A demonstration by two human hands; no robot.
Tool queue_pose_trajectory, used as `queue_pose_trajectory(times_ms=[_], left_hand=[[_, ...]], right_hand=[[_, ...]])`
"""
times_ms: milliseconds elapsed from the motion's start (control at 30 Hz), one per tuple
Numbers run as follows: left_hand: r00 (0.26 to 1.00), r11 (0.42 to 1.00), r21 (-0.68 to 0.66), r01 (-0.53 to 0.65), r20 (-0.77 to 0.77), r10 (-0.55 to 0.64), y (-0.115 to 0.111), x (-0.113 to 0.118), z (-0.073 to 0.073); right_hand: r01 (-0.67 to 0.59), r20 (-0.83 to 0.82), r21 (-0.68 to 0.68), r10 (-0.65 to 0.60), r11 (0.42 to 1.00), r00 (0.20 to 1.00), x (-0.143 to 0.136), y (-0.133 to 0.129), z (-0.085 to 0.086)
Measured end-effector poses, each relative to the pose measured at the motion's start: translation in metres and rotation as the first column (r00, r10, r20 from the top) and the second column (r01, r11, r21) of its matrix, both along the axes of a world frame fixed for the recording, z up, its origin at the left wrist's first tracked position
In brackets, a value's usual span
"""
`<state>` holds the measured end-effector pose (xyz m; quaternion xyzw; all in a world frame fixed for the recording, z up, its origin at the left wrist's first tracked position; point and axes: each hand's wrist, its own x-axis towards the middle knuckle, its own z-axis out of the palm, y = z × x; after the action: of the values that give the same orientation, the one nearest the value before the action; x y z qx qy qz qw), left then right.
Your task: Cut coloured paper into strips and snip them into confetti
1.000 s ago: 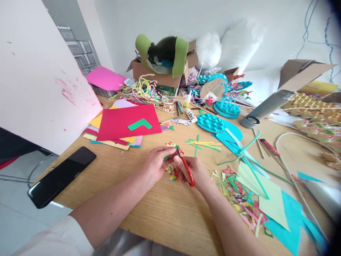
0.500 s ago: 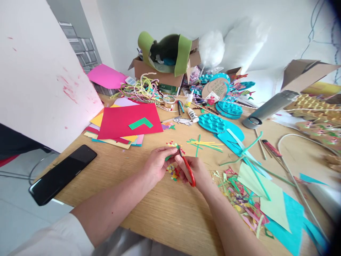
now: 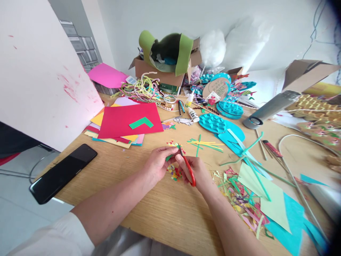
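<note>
My right hand [image 3: 195,170] is closed round the red handles of a pair of scissors [image 3: 189,170], whose dark blades point up and away. My left hand [image 3: 159,161] pinches a small piece of green paper [image 3: 168,157] at the blades, mostly hidden by the fingers. Small colourful paper bits [image 3: 174,173] lie on the table under and between the hands. Just beyond them is another group of tiny red and yellow pieces [image 3: 171,143]. Green and yellow strips [image 3: 205,143] lie crossed to the right.
A red sheet [image 3: 119,121] with a green bent piece tops a paper stack. The black phone [image 3: 64,172] lies at the left edge. Paper scraps [image 3: 239,199] and pale green paper [image 3: 275,199] lie right, beside my forearm. Glue bottles [image 3: 193,115] and a filled box stand behind.
Both hands keep nearly the same place and hold. The scissors' blades and the green paper between the fingers have shifted very slightly, and the view has moved a little.
</note>
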<state>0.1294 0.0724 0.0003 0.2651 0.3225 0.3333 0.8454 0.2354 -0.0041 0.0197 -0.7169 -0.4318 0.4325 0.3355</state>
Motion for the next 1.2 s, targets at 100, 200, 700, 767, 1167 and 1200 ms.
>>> queue_pose_trajectory(times_ms=[100,200,700,767,1167,1200], left_hand=[[1.0,1.0,0.002,-0.003,0.003,0.003,0.0,0.0,0.0],[1.0,1.0,0.0,-0.002,0.003,0.002,0.0,0.0,0.0],[1.0,1.0,-0.018,-0.017,-0.001,0.017,-0.001,0.0,0.001],[1.0,1.0,-0.005,-0.012,-0.004,0.012,0.0,0.0,0.001],[0.969,0.964,0.138,0.226,-0.133,-0.208,0.03,-0.014,0.004],[0.959,0.955,0.143,0.262,-0.151,-0.24,0.032,-0.015,0.003]], right_hand=[[-0.005,0.009,0.007,0.005,1.0,1.0,0.0,0.0,0.0],[0.007,0.005,0.013,-0.007,1.0,1.0,0.0,0.0,0.0],[0.053,-0.05,-0.012,-0.054,0.999,0.997,-0.002,0.0,0.0],[0.065,-0.068,-0.017,-0.066,0.998,0.996,-0.001,0.0,-0.002],[-0.092,-0.078,-0.011,0.091,0.996,0.993,0.005,-0.003,0.009],[-0.105,-0.089,-0.008,0.103,0.994,0.991,0.006,-0.004,0.009]])
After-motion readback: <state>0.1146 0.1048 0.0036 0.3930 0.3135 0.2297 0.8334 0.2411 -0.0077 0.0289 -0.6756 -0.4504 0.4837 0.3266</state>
